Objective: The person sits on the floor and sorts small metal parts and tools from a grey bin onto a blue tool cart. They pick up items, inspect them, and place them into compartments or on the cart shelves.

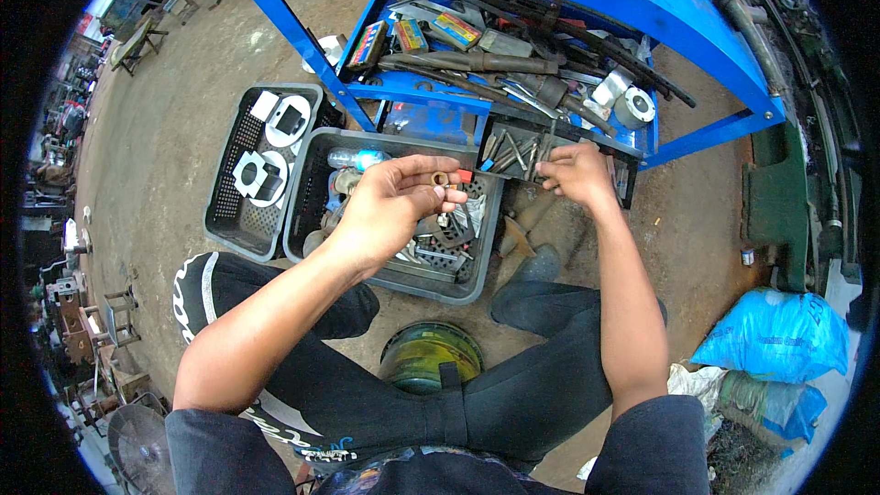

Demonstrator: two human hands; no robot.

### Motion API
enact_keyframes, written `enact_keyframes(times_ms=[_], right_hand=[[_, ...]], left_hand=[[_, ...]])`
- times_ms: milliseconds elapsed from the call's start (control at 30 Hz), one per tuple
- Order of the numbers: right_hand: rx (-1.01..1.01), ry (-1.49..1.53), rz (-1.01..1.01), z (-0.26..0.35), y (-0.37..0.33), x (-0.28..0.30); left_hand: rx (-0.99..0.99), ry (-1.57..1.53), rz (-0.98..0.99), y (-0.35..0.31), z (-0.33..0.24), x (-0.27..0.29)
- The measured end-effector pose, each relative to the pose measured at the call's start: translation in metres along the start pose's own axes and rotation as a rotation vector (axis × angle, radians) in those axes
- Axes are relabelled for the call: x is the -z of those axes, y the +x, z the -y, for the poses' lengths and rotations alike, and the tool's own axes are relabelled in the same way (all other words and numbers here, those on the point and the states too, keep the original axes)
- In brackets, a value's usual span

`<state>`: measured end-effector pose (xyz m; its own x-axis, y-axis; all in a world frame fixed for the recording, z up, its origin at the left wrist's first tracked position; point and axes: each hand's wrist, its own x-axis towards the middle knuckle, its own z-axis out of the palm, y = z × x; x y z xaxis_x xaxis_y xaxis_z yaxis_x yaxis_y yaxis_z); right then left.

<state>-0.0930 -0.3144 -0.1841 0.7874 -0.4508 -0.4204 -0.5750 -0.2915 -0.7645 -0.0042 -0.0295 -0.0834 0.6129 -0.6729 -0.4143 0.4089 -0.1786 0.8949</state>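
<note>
My left hand (390, 206) is held above a dark grey plastic crate (298, 211), fingers closed around a small brass-coloured ring (440, 180). A small red piece (465, 176) shows at its fingertips; whether the hand grips it too, I cannot tell. The crate holds mixed metal parts and a clear bottle with a blue label (359, 159). My right hand (577, 172) reaches into a dark open drawer (500, 131) with dividers, its fingers curled together. What they pinch, if anything, is hidden. Several slim drill bits or cutters (513, 150) lie in the compartment beside it.
A blue metal bench (302, 37) stands ahead, its shelf loaded with long tools, small boxes and metal cylinders (634, 107). A black crate (220, 188) with white flat parts sits left. Between my legs is a round yellow-green container (431, 355). Blue sacks (775, 335) lie right.
</note>
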Motion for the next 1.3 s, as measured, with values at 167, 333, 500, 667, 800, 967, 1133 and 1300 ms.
enact_keyframes(times_ms=[167, 333, 500, 667, 800, 967, 1133, 1300], right_hand=[[-0.046, 0.089, 0.039, -0.016, 0.021, -0.015], [0.073, 0.076, -0.041, -0.014, 0.023, -0.018], [0.066, -0.375, -0.037, -0.007, 0.013, 0.002], [-0.103, -0.827, -0.079, -0.014, 0.005, 0.004], [-0.168, -0.668, -0.133, -0.022, 0.0, 0.043], [-0.357, -0.615, -0.339, -0.05, -0.011, 0.099], [-0.428, -0.7, -0.32, -0.063, -0.014, 0.082], [-0.393, -0.726, -0.346, -0.06, -0.01, 0.069]], left_hand=[[-0.035, 0.015, 0.014, -0.004, -0.004, -0.002], [-0.024, 0.031, 0.017, -0.006, -0.003, 0.001], [-0.072, 0.051, 0.031, -0.008, -0.002, 0.003], [-0.039, 0.054, 0.037, -0.007, -0.005, 0.0], [-0.039, 0.106, 0.031, -0.004, -0.006, -0.001], [-0.059, 0.138, 0.04, -0.006, -0.005, -0.001], [-0.037, 0.126, 0.01, -0.004, -0.009, -0.003], [-0.031, 0.162, -0.036, -0.004, -0.014, -0.001]])
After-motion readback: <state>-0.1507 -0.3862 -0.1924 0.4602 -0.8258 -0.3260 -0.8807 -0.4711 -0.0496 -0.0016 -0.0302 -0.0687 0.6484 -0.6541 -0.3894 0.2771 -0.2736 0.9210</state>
